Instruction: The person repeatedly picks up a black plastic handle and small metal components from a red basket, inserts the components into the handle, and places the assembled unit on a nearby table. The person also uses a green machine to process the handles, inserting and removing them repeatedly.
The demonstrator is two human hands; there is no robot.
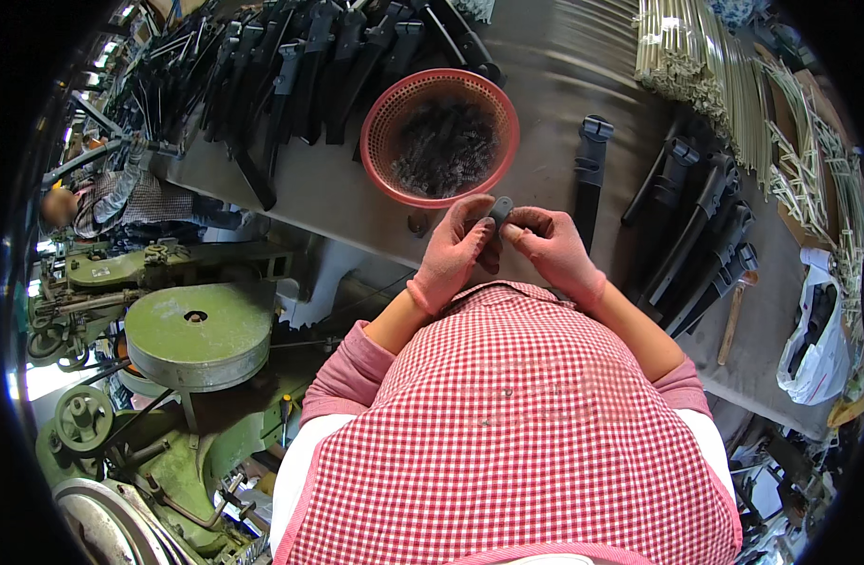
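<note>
My left hand (pixel 451 252), in a pinkish work glove, is closed on a small grey flat metal piece (pixel 502 208) with a rounded end. The rest of that piece is hidden by the fingers. Close beside it, my right hand (pixel 556 252), gloved alike, has thumb and fingers pinched together at the piece's right side; what they grip, if anything, is hidden. Both hands are in front of my chest at the table's near edge. Just beyond them stands a red perforated plastic basket (pixel 374 155), with a heap of small dark metal parts (pixel 446 146) inside.
Black curved parts with metal fittings lie in rows at the far left (pixel 305 80) and right (pixel 691 226) of the metal table (pixel 554 56). Bundled thin rods (pixel 696 66), a wooden-handled tool (pixel 732 320) and a white plastic bag (pixel 816 344) lie right. Green machinery (pixel 201 325) stands left.
</note>
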